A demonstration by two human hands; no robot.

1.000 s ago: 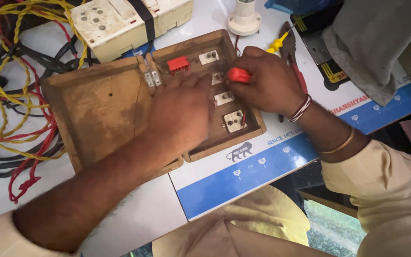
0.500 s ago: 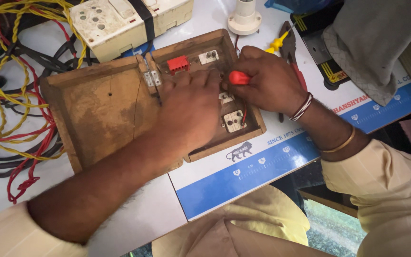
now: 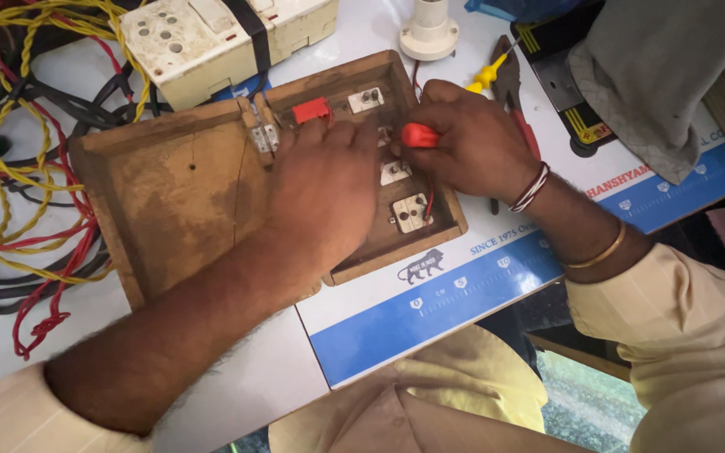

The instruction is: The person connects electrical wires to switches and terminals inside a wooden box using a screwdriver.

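An open hinged wooden box (image 3: 169,193) lies on the white table. Its right half holds a red part (image 3: 310,109) and small white switch backs (image 3: 411,211). My left hand (image 3: 325,189) lies flat, palm down, over the middle of that half, fingers pressing on the parts there. My right hand (image 3: 472,138) grips a screwdriver with a red handle (image 3: 419,135); its tip points left into the box and is hidden by my left fingers.
Tangled yellow, red and black wires (image 3: 18,168) lie at the left. A cream switchboard (image 3: 211,38) stands behind the box, a white lamp holder (image 3: 430,29) and yellow-handled pliers (image 3: 497,75) beside it. A grey cloth (image 3: 665,75) covers the right. A blue-and-white ruler strip (image 3: 480,294) edges the table.
My left hand has slid a little toward the far side of the box. The right hand with the screwdriver has stayed almost still.
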